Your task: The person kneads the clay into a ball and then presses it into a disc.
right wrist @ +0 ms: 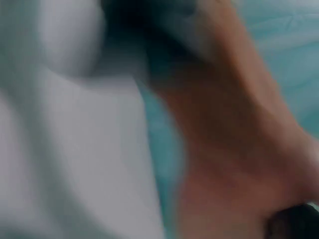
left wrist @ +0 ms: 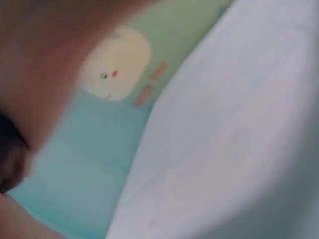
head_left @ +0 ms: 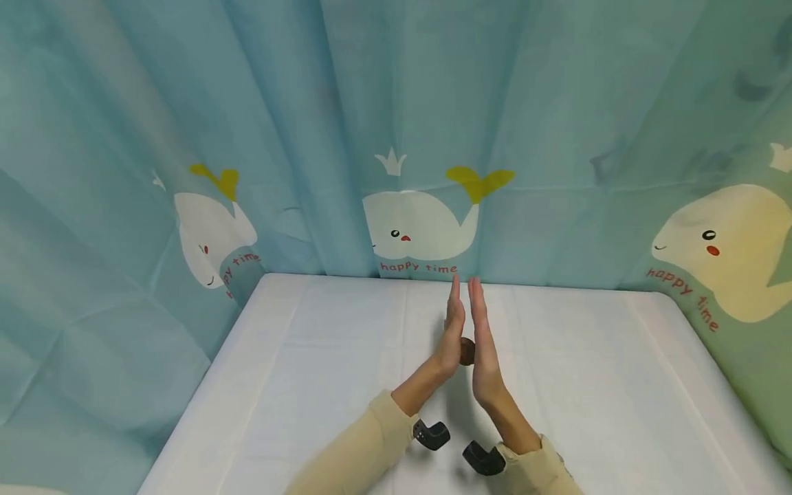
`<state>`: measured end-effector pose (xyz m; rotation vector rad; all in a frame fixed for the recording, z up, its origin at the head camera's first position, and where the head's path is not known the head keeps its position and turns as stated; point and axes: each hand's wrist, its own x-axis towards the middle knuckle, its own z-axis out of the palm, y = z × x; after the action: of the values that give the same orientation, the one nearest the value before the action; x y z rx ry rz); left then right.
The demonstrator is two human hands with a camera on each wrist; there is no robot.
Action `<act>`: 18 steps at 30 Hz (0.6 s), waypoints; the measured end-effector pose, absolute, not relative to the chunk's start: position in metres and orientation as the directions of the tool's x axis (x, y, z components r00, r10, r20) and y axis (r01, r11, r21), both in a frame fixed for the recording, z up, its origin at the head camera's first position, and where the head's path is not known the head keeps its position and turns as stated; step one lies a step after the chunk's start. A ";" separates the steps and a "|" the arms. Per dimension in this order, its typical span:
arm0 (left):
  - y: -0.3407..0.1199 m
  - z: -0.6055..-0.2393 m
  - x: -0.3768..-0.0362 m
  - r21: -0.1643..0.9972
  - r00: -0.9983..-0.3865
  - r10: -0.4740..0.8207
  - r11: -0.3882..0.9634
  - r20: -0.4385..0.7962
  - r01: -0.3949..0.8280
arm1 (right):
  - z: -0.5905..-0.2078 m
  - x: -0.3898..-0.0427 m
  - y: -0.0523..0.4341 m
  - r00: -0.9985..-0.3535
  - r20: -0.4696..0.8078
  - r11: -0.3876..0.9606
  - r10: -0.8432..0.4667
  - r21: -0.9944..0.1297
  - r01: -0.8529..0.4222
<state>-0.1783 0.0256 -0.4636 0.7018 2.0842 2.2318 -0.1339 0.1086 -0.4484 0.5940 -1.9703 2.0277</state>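
In the head view both hands stand upright over the middle of the white table (head_left: pixel 309 371), palms facing each other and fingers straight, pointing up. A small round brown object (head_left: pixel 467 351) is pressed between the heels of my left hand (head_left: pixel 454 328) and my right hand (head_left: pixel 482 340). The fingertips lie close together, almost touching. The left wrist view is blurred: my left hand (left wrist: pixel 35 69) fills the upper left, with a dark brown shape (left wrist: pixel 10 159) at the left edge. My right hand (right wrist: pixel 229 144) is a blur in the right wrist view, with a dark patch (right wrist: pixel 294 221) at the bottom right.
A white cloth covers the table. Blue curtains printed with white whales (head_left: pixel 421 223) close off the back and both sides. A black camera sits on each wrist: left (head_left: pixel 431 434), right (head_left: pixel 484 458). Cream sleeves cover both forearms.
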 end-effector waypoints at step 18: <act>0.026 -0.449 -0.177 0.919 -0.872 0.292 -0.145 0.393 0.365 | -0.474 -0.135 0.109 -0.916 0.385 -0.189 -0.113 -0.913 -0.361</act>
<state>-0.1771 0.0257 -0.4491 0.8032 2.0869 2.2795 -0.1352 0.1095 -0.4744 0.5596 -1.8854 2.2330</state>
